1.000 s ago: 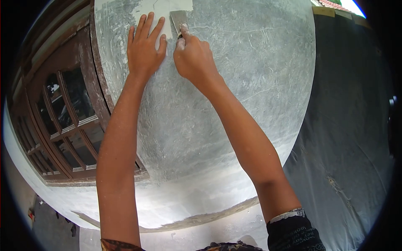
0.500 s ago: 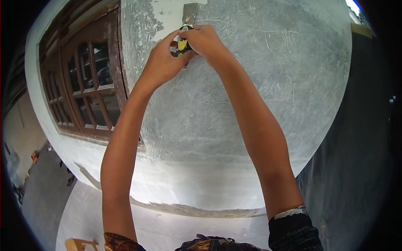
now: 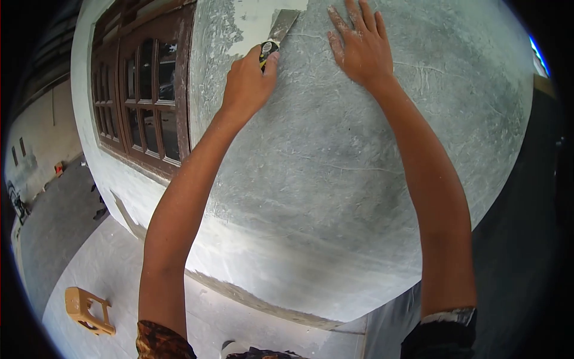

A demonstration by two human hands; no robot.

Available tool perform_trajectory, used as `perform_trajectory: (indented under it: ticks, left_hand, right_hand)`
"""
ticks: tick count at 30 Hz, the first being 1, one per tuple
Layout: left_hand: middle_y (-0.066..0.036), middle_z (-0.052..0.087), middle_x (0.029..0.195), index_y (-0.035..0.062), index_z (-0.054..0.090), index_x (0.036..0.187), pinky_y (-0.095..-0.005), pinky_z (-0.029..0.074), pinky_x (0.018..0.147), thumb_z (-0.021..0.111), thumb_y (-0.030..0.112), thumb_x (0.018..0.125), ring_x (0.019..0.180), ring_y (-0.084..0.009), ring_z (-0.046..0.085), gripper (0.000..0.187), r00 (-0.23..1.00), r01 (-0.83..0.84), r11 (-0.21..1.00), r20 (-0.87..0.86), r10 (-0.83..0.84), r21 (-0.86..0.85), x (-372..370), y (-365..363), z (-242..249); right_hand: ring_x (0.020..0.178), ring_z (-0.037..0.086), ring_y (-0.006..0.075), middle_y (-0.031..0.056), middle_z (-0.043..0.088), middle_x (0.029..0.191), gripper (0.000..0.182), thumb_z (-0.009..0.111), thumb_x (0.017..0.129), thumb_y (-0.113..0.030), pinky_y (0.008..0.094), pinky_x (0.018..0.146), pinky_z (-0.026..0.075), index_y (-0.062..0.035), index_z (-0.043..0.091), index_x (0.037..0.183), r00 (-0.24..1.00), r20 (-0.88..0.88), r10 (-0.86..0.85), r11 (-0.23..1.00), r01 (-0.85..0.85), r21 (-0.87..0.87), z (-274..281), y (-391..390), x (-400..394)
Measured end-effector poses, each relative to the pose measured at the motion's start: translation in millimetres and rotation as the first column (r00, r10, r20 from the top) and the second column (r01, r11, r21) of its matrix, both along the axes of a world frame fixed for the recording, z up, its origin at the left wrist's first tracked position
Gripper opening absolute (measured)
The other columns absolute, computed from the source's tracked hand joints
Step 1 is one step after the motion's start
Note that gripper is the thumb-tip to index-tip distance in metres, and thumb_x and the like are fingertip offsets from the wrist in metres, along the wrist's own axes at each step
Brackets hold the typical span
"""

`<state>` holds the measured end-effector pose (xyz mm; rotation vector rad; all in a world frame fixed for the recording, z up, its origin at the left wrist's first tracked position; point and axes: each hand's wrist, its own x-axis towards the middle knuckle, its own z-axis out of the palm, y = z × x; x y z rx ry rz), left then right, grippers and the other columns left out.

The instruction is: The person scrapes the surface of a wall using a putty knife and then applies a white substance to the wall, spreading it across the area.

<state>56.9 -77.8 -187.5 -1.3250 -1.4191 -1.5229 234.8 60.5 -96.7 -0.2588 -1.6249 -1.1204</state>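
Note:
A putty knife (image 3: 283,25) with a broad metal blade and a black-and-yellow handle is in my left hand (image 3: 246,84). My left fingers wrap round the handle, and the blade tilts up to the right by the edge of the white patch (image 3: 254,21). To the right, my right hand (image 3: 362,49) lies flat on the grey wall (image 3: 311,137), fingers spread and dusted with pale powder. Thin cracks or scraped lines run across the wall near both hands.
A brown wooden window (image 3: 143,90) with glass panes is set in the wall at left. On the pale floor at lower left a tan plastic stool (image 3: 89,310) lies tipped over. Dark sheeting (image 3: 508,257) hangs at the right.
My right hand has left the putty knife and moved right onto the wall. My left hand now grips the handle alone, with the blade tilted rightward. The view has shifted, showing more of the stool.

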Motion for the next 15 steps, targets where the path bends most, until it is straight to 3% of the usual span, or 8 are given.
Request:
perform_trajectory:
  ticks: [1, 5, 11, 15]
  left_hand:
    - [-0.026, 0.069, 0.084, -0.0036, 0.067, 0.108, -0.0459, 0.051, 0.073, 0.06, 0.032, 0.102, 0.08, -0.0443, 0.068, 0.036, 0.999, -0.011, 0.998, -0.043, 0.014, 0.065, 1, 3, -6]
    - [-0.027, 0.068, 0.083, -0.0034, 0.067, 0.106, -0.0475, 0.051, 0.071, 0.06, 0.03, 0.102, 0.078, -0.0454, 0.068, 0.035, 0.998, 0.047, 0.998, -0.051, -0.044, 0.049, 11, 9, -23]
    - [-0.03, 0.069, 0.086, -0.0057, 0.067, 0.102, -0.0496, 0.051, 0.07, 0.059, 0.032, 0.101, 0.079, -0.047, 0.069, 0.039, 0.996, -0.066, 0.998, 0.055, 0.065, 0.022, 34, 7, -1]
    - [-0.031, 0.07, 0.088, -0.0067, 0.069, 0.1, -0.0515, 0.054, 0.076, 0.059, 0.034, 0.1, 0.084, -0.0487, 0.069, 0.042, 0.984, -0.156, 0.988, 0.084, 0.155, 0.006, 45, 3, -2]
  right_hand:
    - [0.153, 0.026, 0.0404, 0.0203, 0.034, 0.163, 0.054, 0.053, 0.101, -0.033, 0.0532, 0.126, 0.018, -0.0057, 0.053, 0.148, 1.0, 0.004, -0.003, 0.999, 0.004, -0.046, -1, -3, 0]
    - [0.153, 0.025, 0.0397, 0.0204, 0.034, 0.162, 0.053, 0.053, 0.101, -0.032, 0.0531, 0.126, 0.02, -0.0062, 0.053, 0.147, 0.999, -0.002, -0.039, 0.999, 0.039, -0.029, -2, -6, 0]
    - [0.153, 0.026, 0.0392, 0.0198, 0.034, 0.163, 0.053, 0.052, 0.101, -0.033, 0.053, 0.126, 0.019, -0.0065, 0.053, 0.147, 0.999, -0.023, -0.041, 0.999, 0.041, -0.007, -3, -4, -2]
    - [0.153, 0.025, 0.0392, 0.0196, 0.034, 0.163, 0.054, 0.052, 0.101, -0.033, 0.0529, 0.126, 0.019, -0.0063, 0.053, 0.148, 1.0, -0.013, -0.023, 1.0, 0.023, -0.009, -2, 0, -2]
